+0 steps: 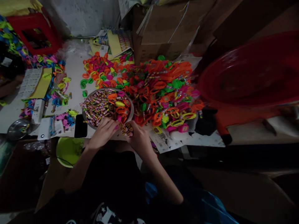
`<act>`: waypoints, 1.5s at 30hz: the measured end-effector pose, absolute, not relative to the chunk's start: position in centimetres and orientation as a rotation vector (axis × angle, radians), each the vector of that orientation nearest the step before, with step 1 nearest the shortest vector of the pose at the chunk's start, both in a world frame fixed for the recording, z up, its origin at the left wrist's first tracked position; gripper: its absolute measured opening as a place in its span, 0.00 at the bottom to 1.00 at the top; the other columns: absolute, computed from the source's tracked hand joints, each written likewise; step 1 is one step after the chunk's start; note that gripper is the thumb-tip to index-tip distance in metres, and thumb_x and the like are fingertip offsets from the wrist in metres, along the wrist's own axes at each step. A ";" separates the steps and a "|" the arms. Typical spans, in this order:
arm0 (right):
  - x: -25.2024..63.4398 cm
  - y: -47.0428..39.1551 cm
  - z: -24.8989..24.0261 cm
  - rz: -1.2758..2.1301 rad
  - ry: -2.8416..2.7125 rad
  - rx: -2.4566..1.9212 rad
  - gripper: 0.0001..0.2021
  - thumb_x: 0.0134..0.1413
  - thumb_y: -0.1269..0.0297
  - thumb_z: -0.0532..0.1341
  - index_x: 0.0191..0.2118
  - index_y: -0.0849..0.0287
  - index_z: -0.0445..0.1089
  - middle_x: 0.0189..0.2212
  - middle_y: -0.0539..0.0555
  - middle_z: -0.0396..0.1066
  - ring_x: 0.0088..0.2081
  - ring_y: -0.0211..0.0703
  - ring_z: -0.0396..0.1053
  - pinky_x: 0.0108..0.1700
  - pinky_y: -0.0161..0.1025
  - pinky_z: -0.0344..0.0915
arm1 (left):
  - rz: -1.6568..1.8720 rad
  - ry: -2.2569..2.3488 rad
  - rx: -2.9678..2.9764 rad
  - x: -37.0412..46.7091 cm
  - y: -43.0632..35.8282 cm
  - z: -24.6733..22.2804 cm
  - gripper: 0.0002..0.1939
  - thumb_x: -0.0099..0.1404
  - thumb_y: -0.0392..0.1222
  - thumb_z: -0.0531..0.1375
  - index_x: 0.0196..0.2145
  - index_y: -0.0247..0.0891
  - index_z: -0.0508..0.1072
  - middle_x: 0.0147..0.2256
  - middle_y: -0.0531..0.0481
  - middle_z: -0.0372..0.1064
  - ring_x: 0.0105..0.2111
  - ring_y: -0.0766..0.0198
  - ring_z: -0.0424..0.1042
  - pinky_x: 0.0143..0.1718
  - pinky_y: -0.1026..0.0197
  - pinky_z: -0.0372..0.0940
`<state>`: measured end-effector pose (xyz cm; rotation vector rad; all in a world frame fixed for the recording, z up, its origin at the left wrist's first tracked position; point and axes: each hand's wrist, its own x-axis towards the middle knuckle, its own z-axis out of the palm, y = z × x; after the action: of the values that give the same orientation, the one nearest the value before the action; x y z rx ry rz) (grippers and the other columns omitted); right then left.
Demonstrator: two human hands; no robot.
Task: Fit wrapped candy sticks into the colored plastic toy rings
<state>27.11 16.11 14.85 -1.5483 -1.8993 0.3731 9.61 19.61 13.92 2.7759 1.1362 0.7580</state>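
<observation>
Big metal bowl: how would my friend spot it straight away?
Start with the white table; left of its huge heap of bright plastic pieces is the big metal bowl. It's packed with patterned sticks, while the small metal bowl at far left looks much less full.

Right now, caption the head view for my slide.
Right hand holding a patterned bundle, left hand alongside, at a round bowl.

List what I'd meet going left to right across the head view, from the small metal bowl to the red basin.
Small metal bowl, white device, black phone, left hand, right hand holding a bundle of patterned pieces, red basin.
</observation>
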 end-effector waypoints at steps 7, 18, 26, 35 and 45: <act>27.5 16.2 15.0 0.332 -2.032 -1.497 0.10 0.47 0.73 0.57 0.38 0.59 0.65 0.30 0.55 0.74 0.30 0.43 0.71 0.29 0.34 0.60 | 0.702 1.179 2.853 9.5 19.5 13.9 0.10 0.69 0.39 0.51 0.38 0.35 0.71 0.33 0.46 0.68 0.39 0.57 0.64 0.44 0.54 0.62; 27.9 15.7 13.3 0.497 -2.044 -1.505 0.09 0.48 0.70 0.58 0.38 0.58 0.67 0.30 0.54 0.74 0.31 0.44 0.71 0.30 0.34 0.60 | 0.539 1.080 2.705 9.2 19.8 13.0 0.07 0.68 0.40 0.54 0.40 0.38 0.71 0.35 0.49 0.70 0.42 0.58 0.65 0.49 0.53 0.58; 29.3 15.7 13.0 0.805 -1.767 -1.602 0.08 0.46 0.64 0.58 0.36 0.56 0.66 0.25 0.49 0.69 0.25 0.39 0.66 0.28 0.32 0.59 | 0.545 0.926 2.639 9.9 19.9 14.0 0.08 0.67 0.40 0.56 0.44 0.38 0.68 0.44 0.47 0.69 0.46 0.60 0.68 0.50 0.56 0.63; 29.8 15.5 14.3 0.669 -2.008 -1.439 0.08 0.48 0.69 0.57 0.37 0.56 0.66 0.27 0.51 0.71 0.28 0.41 0.69 0.30 0.32 0.58 | 0.569 0.837 2.649 9.9 20.0 13.9 0.06 0.68 0.39 0.54 0.40 0.37 0.68 0.40 0.47 0.70 0.43 0.59 0.69 0.49 0.53 0.63; 29.6 14.9 13.6 0.631 -2.106 -1.546 0.05 0.50 0.68 0.59 0.35 0.56 0.65 0.27 0.51 0.72 0.27 0.42 0.70 0.28 0.33 0.55 | 0.503 0.828 2.680 9.7 19.7 13.6 0.07 0.68 0.41 0.55 0.41 0.37 0.70 0.40 0.47 0.72 0.45 0.59 0.68 0.51 0.54 0.62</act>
<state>29.59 14.92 13.62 -1.5465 -2.1056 0.6312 9.69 19.75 13.63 2.6801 0.8277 0.5033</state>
